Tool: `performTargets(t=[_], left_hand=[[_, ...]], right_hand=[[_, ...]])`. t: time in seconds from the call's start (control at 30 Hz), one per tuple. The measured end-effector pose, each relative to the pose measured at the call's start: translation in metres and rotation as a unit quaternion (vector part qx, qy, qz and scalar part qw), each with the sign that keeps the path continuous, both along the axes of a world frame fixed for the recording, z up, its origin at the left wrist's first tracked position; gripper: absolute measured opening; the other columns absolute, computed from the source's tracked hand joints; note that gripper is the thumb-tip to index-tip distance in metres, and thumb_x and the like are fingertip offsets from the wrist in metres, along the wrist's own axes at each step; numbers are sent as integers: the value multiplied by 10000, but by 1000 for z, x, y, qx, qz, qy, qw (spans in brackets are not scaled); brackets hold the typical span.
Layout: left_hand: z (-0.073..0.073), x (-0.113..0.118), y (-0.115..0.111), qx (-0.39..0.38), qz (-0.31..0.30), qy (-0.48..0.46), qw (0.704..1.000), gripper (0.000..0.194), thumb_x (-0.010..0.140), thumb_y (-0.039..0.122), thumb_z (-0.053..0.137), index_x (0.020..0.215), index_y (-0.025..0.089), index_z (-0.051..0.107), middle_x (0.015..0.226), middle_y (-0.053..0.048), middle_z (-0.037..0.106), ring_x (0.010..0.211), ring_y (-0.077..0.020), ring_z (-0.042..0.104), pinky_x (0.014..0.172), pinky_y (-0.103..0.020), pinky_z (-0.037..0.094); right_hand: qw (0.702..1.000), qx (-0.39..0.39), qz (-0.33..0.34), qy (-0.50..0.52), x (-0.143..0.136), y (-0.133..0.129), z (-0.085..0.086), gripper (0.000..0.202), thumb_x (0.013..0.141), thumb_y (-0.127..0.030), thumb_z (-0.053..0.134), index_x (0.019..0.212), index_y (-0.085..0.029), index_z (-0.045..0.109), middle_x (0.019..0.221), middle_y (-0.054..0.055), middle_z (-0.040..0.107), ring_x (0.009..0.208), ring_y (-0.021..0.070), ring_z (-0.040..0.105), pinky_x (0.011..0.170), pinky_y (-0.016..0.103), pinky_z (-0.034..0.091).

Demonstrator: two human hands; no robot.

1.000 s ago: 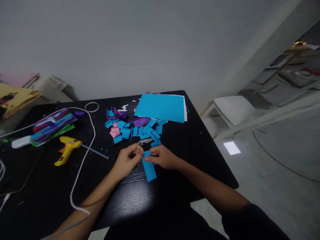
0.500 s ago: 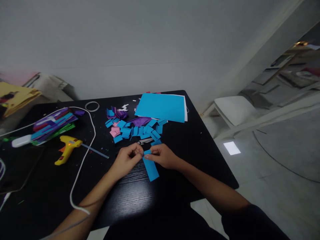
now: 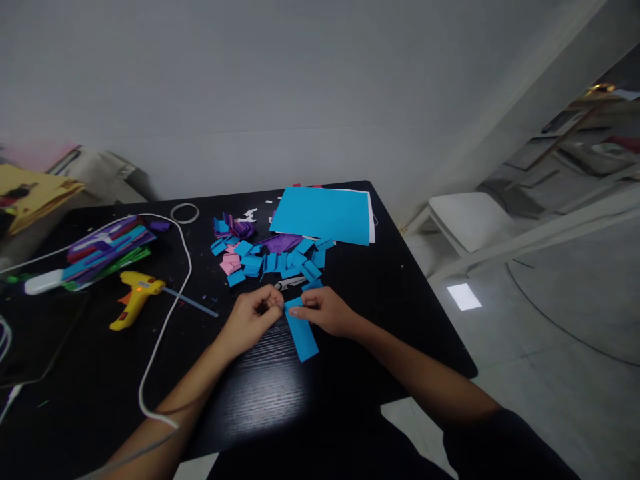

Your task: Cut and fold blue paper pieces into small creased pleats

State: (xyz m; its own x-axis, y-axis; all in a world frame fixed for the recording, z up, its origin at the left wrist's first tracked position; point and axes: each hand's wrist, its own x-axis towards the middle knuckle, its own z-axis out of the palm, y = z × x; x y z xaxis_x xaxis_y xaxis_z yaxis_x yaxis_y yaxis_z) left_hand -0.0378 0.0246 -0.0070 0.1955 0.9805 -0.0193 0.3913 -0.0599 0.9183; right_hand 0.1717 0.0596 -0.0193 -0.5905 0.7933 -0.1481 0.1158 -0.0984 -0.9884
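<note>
A blue paper strip (image 3: 304,339) slants down toward me over the black table, its upper end between my hands. My right hand (image 3: 331,311) pinches it near the top, thumb lying across the front. At the strip's upper left corner, my left hand (image 3: 256,313) has thumb and fingers closed in a pinch; how much paper they cover is hidden. Just beyond my fingers lie metal scissors (image 3: 291,283), partly covered. Behind them spreads a pile of small folded blue paper pieces (image 3: 253,261), with pink folded pieces (image 3: 230,264) among them.
Blue paper sheets (image 3: 323,213) are stacked at the back. A yellow glue gun (image 3: 136,298) with a long glue stick lies left, crossed by a white cable (image 3: 159,340) that runs over my left forearm. Coloured paper strips (image 3: 107,247) are bundled behind it. A white stool (image 3: 470,217) stands right.
My left fingertips have shifted slightly left. The strip's top end has turned a little, while my right hand stays almost in place.
</note>
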Motion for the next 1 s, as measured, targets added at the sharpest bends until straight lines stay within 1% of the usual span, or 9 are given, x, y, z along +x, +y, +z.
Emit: performTargets(t=[0.17,0.3,0.37,0.43,0.5,0.6,0.73,0.9,1.0], left_hand=[[-4,2,0,-31,4,-27,999,216,938,362,590,840,174,633,678,17,587,616,-130,540,594,-242,415],[-4,5,-2,-30,7,-44,999,215,936,379,614,895,171,648,690,9,600,629,-136,562,599,-243,440],[-2,6,-2,-30,3,-52,998,216,940,379,613,901,169,653,710,0,620,635,-135,565,605,-244,452],[-1,7,-2,-29,-2,-54,998,230,949,387,600,885,172,651,720,-5,636,631,-133,567,607,-244,458],[1,8,-3,-32,-9,-46,998,267,961,406,580,842,176,641,710,-5,643,618,-132,571,607,-245,461],[2,11,-4,-44,-31,-19,998,320,965,439,569,788,178,626,682,0,640,602,-134,578,605,-249,459],[2,14,-7,-32,-61,19,997,315,959,414,579,744,184,589,615,32,565,585,-125,525,583,-240,411],[2,15,-7,-19,-67,30,997,296,965,377,566,743,182,591,618,37,545,590,-123,504,578,-240,388],[2,14,-7,-18,-73,40,996,284,965,369,573,757,179,610,631,38,542,603,-121,503,584,-236,384]], right_hand=[[998,-52,-7,28,0,0,1,469,724,-508,828,584,-171,534,538,-75,423,527,76,352,521,240,268],[987,-142,-38,61,-1,1,3,433,667,-518,867,652,-157,629,602,-42,584,562,98,504,566,239,391],[978,-188,-51,79,-2,2,4,448,630,-539,882,683,-153,661,631,-30,631,578,111,555,582,247,432],[971,-214,-60,92,-3,2,4,467,606,-555,891,715,-149,687,656,-17,666,590,119,590,591,253,456],[968,-215,-77,102,-4,2,2,469,608,-553,893,746,-146,705,687,-6,692,616,129,622,613,261,482],[967,-192,-122,114,-5,2,-1,440,639,-531,886,742,-146,700,706,-3,700,642,132,640,631,267,504],[960,-176,-174,130,-4,3,-3,408,650,-492,895,706,-146,684,694,-13,681,641,118,626,629,258,518],[953,-188,-178,157,-1,6,0,378,654,-447,908,810,-150,735,770,7,710,686,133,649,658,270,550],[953,-182,-184,159,0,8,1,370,656,-445,908,805,-154,734,768,1,702,690,129,644,650,260,543]])
